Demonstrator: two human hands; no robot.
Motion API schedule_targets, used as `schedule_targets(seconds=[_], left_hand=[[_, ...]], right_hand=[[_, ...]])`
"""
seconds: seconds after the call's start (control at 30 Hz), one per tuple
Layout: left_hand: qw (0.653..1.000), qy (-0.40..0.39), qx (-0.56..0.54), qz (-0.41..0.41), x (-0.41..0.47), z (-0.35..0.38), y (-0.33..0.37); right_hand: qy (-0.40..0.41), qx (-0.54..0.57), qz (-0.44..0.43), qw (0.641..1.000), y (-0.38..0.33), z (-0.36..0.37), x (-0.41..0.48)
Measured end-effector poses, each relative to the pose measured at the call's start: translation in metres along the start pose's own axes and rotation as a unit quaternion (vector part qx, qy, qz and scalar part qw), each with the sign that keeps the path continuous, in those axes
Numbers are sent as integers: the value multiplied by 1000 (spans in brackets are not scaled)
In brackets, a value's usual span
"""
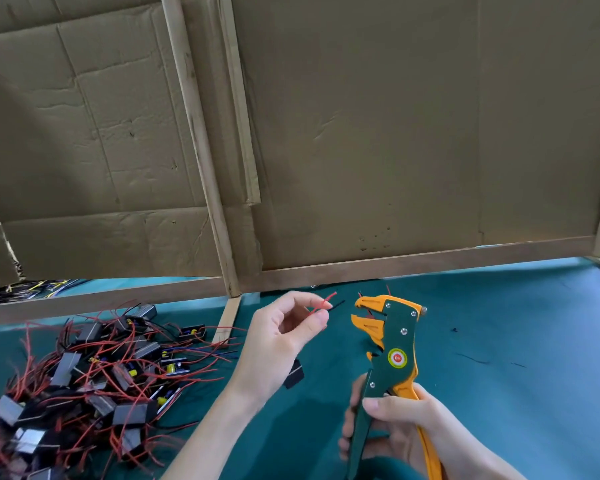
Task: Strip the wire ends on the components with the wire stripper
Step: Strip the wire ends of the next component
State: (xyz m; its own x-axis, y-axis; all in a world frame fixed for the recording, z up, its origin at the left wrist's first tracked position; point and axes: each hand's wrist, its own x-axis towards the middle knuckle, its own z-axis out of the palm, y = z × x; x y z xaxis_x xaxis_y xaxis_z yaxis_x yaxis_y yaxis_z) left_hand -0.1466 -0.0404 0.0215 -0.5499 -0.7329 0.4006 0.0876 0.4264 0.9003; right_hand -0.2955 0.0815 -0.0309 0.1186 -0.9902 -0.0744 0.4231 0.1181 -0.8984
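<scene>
Right hand (406, 424) gripping wire stripper (392, 344), left hand (278, 341) pinching wires (323, 304) just beside

Small assembly workshop, green cloth bench (499, 323), cardboard partition (361, 133) on wooden battens, heaped wired components (84, 382)

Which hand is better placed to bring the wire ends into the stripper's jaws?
The left hand: it pinches the red and black wire ends just beside the open jaws, not yet inside. The right hand is busy holding the wire stripper by its handles.
</scene>
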Motion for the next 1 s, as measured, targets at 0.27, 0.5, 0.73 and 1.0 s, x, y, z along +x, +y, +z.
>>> schedule_targets(seconds=[0.27, 0.5, 0.73, 1.0], left_hand=[[999, -29, 22, -9, -3, 2, 4], [998, -35, 48, 3, -2, -3, 11], [996, -72, 59, -15, 1, -12, 14], [990, -107, 90, -19, 2, -21, 21]], right_hand=[[-14, -45, -26, 999, -4, 3, -4], [-25, -69, -34, 997, -4, 3, -4], [-60, -79, -43, 994, -5, 3, -4], [-80, -108, -28, 991, -7, 2, -7]])
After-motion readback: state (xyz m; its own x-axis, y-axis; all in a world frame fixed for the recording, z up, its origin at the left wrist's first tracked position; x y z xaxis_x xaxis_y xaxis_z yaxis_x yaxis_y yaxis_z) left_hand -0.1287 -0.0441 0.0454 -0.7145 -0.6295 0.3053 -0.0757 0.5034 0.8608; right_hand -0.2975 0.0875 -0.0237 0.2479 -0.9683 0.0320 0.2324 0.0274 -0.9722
